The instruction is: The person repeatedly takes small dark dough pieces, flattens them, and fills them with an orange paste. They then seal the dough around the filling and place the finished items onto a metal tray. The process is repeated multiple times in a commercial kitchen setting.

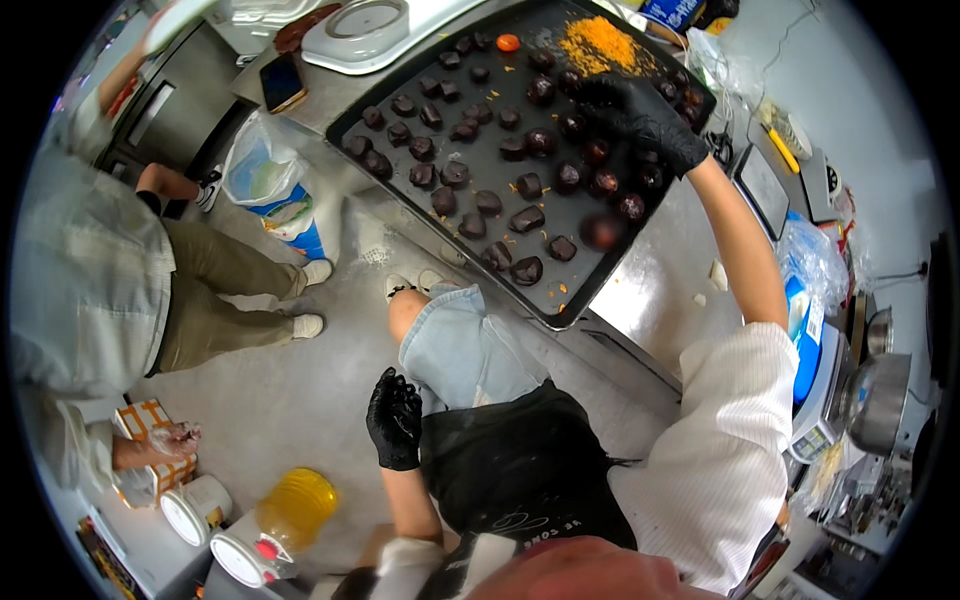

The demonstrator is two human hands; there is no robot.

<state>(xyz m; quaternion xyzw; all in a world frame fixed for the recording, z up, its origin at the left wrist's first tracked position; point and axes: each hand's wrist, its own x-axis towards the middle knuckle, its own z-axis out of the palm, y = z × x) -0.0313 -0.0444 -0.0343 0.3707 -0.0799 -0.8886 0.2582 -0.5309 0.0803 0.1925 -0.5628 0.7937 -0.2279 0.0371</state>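
Note:
A large black baking tray [400, 195] lies tilted across the view. Many dark brown chunks [527, 218] sit on its left and near part, and shiny dark red balls [568, 178] gather on the right. My right hand [645, 118], in a black glove, reaches over those balls near the far right edge. Its fingers merge with the dark tray, so any grip is hidden. One dark red ball [603, 230] near the tray's right edge is smeared by motion. My left hand [395, 418], also black-gloved, hangs beside my apron with fingers loosely bent and nothing visible in it.
Orange shreds [603, 45] and a small orange ball [508, 43] lie at the tray's far end. A phone [283, 82] and white lid [365, 40] are at upper left. Another person [100, 280] stands left. A scale [762, 190] sits right; a yellow oil jug [295, 510] stands lower left.

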